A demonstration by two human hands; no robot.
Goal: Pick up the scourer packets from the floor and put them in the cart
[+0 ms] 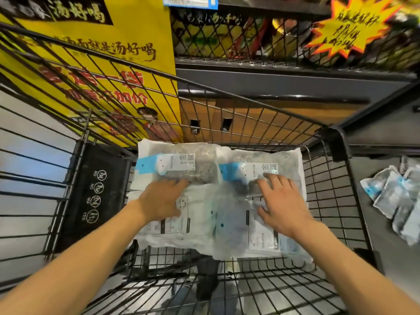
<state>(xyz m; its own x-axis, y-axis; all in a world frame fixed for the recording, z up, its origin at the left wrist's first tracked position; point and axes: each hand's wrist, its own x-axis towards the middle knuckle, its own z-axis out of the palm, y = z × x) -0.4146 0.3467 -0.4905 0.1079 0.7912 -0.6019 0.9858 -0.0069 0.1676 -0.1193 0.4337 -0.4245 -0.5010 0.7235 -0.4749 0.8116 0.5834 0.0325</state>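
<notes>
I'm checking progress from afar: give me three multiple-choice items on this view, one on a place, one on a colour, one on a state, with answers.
1. Where do packets remain outside the cart?
A. On the floor to the cart's right
B. On the top shelf
C. On the cart's child seat flap

2. What colour is the band on the scourer packets in the cart?
A. Red
B. Light blue
C. Green

3. What are the two hands doing?
A. Gripping the cart handle
B. Hanging clear of everything
C. Lying flat on the packets in the cart

Answers: 1 A, a heap of loose packets lies on the grey floor right of the basket. 2 B, a light blue strip runs beside each white label. 3 C, the left hand and right hand rest with fingers spread on the plastic.
</notes>
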